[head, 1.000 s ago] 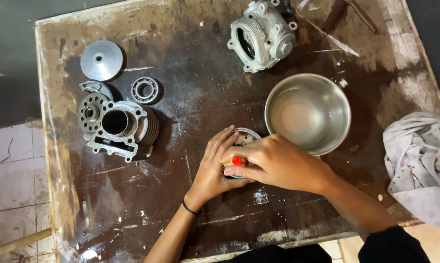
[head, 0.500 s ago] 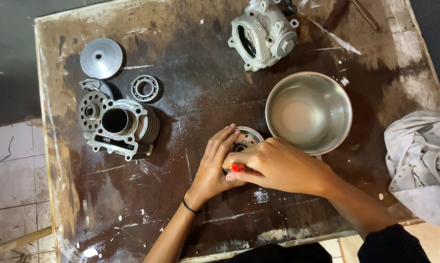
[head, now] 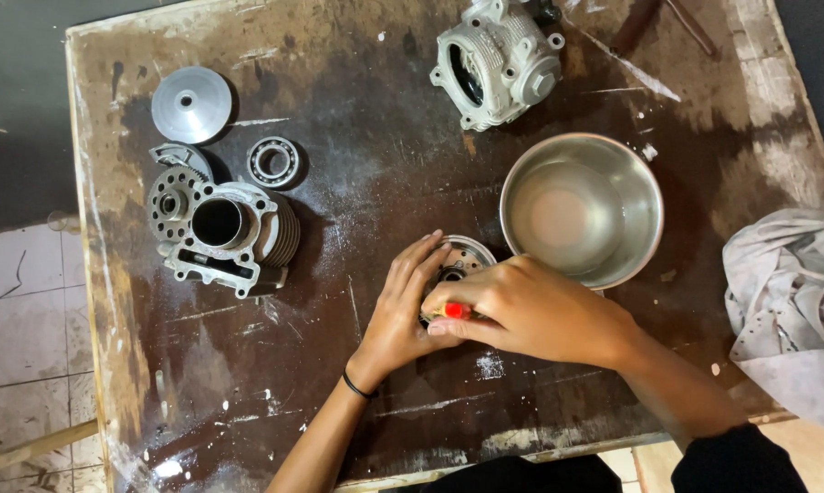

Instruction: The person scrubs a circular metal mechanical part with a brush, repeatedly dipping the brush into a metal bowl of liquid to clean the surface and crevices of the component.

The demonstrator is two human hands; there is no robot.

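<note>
Metal round part (head: 462,260) at near centre of surface (head: 357,82), left hand (head: 403,315) closed around its left edge, right hand (head: 526,310) pinching red-tipped tool (head: 455,310) against it; steel bowl (head: 584,208) just right

The left hand (head: 403,315) is being held flat-fingered, its fingers (head: 418,260) stretched forward and slightly spread, with a thin dark band being worn at the wrist. The right hand (head: 535,310) is being laid across from the right, knuckles up, its fingertips (head: 439,315) being curled in beside the left palm. Both forearms are being angled up from the lower edge, the right being sleeved in black near the elbow.
</note>
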